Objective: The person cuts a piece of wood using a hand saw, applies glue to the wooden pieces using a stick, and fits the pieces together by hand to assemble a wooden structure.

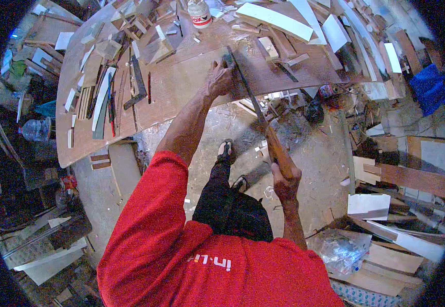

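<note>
The saw [249, 93] runs from the right hand [286, 181], closed round its handle, to just beside the left hand [221, 78], which rests on a board [191, 62], its grip unclear. Around that hand spreads the wood-strewn counter [168, 97]; below both, littered floor [317, 184].

Handsaw [254, 103]: long dark blade, orange-brown wooden handle; slants from near right to far left, tip over worktable [168, 102]. Light-brown board [194, 65]: flat on worktable, left of blade, right end close beside it.
</note>
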The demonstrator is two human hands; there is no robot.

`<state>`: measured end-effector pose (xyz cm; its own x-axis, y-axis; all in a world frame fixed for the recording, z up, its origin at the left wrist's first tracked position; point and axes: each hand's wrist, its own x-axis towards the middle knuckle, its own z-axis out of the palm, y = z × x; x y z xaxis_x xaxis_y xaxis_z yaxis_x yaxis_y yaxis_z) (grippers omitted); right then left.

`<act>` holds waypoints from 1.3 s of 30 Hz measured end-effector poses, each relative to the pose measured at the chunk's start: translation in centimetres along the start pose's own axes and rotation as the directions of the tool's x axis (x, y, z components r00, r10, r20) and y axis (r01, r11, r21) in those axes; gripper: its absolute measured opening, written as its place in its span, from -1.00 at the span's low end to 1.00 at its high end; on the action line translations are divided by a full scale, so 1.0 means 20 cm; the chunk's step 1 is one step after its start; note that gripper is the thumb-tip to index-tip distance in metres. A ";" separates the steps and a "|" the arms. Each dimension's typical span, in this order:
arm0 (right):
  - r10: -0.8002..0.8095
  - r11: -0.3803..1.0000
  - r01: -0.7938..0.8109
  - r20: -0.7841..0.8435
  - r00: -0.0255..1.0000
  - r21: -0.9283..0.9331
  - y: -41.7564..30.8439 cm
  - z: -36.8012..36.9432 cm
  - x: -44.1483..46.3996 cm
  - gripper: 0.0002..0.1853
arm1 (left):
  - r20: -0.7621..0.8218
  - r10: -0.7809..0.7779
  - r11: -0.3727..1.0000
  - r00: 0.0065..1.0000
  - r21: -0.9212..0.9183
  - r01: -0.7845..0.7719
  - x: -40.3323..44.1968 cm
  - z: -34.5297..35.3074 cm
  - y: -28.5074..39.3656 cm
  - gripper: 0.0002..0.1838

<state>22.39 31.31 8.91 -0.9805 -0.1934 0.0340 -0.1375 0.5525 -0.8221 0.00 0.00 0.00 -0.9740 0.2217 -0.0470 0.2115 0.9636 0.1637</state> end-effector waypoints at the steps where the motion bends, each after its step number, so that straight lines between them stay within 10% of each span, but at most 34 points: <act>1: 0.066 0.994 -0.063 -0.040 0.997 0.088 -0.05 -0.02 -0.03 -0.60 | -0.017 0.005 1.000 1.000 -0.013 -0.005 -0.02 -0.06 0.04 -0.31; 19: 0.056 0.987 -0.045 -0.074 0.996 0.151 -0.01 0.03 0.09 -0.67 | -0.137 0.033 0.998 0.990 0.050 -0.027 -0.06 -0.07 0.08 -0.47; 21: 0.259 0.964 -0.245 0.151 0.954 -0.105 -0.03 0.00 0.10 -0.64 | -0.189 0.081 0.995 0.979 0.079 -0.067 -0.06 -0.06 0.07 -0.44; 23: 0.110 0.976 -0.093 -0.080 0.991 0.195 -0.07 0.01 0.04 -0.65 | -0.156 0.029 0.999 0.987 -0.027 -0.034 -0.04 -0.06 0.06 -0.40; 28: 0.152 0.971 -0.130 -0.098 0.983 0.201 -0.03 0.02 0.00 -0.69 | -0.117 0.014 1.000 0.993 0.028 -0.011 -0.02 -0.02 0.03 -0.42; 30: 0.178 0.976 -0.155 0.144 0.973 -0.155 0.01 0.03 0.08 -0.64 | -0.088 0.004 1.000 0.996 0.020 -0.003 -0.04 0.00 0.03 -0.43; 32: 0.154 0.986 -0.147 0.088 0.984 -0.084 0.01 0.03 0.04 -0.66 | -0.340 0.110 0.994 0.934 0.014 -0.112 -0.07 -0.03 0.04 -0.45; 39: 0.139 0.989 -0.139 -0.004 0.990 0.046 -0.07 0.03 0.04 -0.61 | -0.282 0.069 0.997 0.957 -0.021 -0.078 -0.05 -0.01 0.03 -0.49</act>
<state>21.90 29.87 9.67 -0.9907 -0.1111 -0.0785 0.0067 0.5360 -0.8442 1.14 0.40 0.40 -0.9404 0.2362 0.2446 0.2848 0.9401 0.1872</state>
